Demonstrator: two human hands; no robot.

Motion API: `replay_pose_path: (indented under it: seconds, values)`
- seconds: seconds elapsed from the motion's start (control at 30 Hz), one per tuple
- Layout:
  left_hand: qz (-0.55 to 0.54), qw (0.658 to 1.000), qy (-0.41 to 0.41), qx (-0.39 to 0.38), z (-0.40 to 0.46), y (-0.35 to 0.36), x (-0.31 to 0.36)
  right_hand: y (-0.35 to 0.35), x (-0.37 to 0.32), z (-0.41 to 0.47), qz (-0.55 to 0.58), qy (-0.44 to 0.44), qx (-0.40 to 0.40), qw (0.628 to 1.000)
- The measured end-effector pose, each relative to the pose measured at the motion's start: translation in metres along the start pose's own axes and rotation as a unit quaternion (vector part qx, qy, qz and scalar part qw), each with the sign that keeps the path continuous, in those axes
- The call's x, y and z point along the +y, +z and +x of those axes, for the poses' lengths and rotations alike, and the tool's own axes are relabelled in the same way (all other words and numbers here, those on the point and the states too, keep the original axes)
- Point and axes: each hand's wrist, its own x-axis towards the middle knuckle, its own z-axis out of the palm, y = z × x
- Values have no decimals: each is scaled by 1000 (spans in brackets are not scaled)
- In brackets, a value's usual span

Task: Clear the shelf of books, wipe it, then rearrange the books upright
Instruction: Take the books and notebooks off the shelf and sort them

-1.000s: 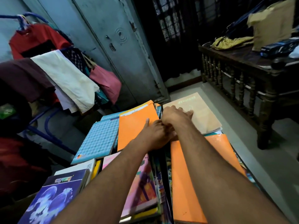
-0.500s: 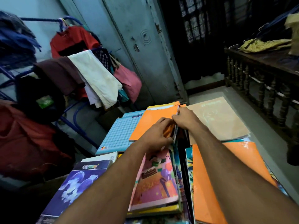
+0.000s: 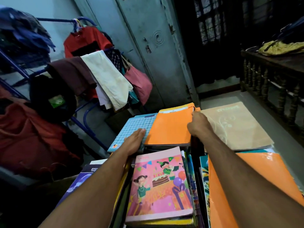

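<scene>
Several books lie flat in piles in front of me. An orange book (image 3: 169,129) tops the far middle pile, beside a light blue checked book (image 3: 136,129) on its left and a beige book (image 3: 233,127) on its right. My left hand (image 3: 134,142) lies flat with straight fingers along the orange book's left edge, over the blue book. My right hand (image 3: 198,123) reaches to the orange book's far right corner, fingers curled at its edge. A pink birthday-picture book (image 3: 162,186) tops the near pile, and a large orange book (image 3: 255,190) lies at the right.
A blue clothes rack (image 3: 54,20) hung with shirts and cloths fills the left. A grey metal door (image 3: 148,46) stands behind the books. A dark wooden table with a railing (image 3: 271,76) is at the right, and bare floor (image 3: 222,97) between.
My left hand has slid left from the gap between the piles onto the blue book, beside the orange one. My right hand has moved to the orange book's far right corner. The view has tilted down.
</scene>
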Motion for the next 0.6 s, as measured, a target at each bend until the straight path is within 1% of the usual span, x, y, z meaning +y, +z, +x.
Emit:
replay_pose_path:
  seconds: [0.1, 0.17, 0.2, 0.23, 0.27, 0.3, 0.33, 0.37, 0.4, 0.43, 0.47, 0.6]
  values:
    - [33, 999, 30, -29, 6, -1, 2, -4, 4, 2, 49, 20, 24, 998]
    - [24, 998, 51, -34, 12, -3, 2, -2, 5, 1, 67, 22, 26, 997]
    - [6, 999, 49, 0, 14, -8, 2, -1, 4, 1, 68, 20, 27, 997]
    - [-10, 997, 31, 66, 18, -15, -2, 1, 4, 1, 67, 19, 27, 997]
    - [3, 989, -9, 145, 21, -25, -7, 2, 3, 0, 65, 17, 30, 997]
    - [50, 976, -73, 200, 25, -35, -17, 3, 3, 1, 61, 16, 32, 998]
    - [104, 962, -145, 208, 26, -46, -28, 4, 2, 1, 52, 17, 32, 998]
    - [138, 955, -198, 175, 28, -52, -39, 5, 2, 0, 43, 19, 28, 998]
    - [148, 956, -221, 126, 28, -56, -47, 6, 0, -1, 35, 23, 25, 999]
    - [148, 960, -221, 91, 31, -57, -54, 7, 0, -2, 27, 25, 23, 999]
    - [146, 963, -212, 76, 33, -56, -57, 9, -1, -3, 18, 25, 21, 999]
    - [101, 968, -209, 95, 33, -55, -54, 10, -2, -3, -6, 16, 19, 1000]
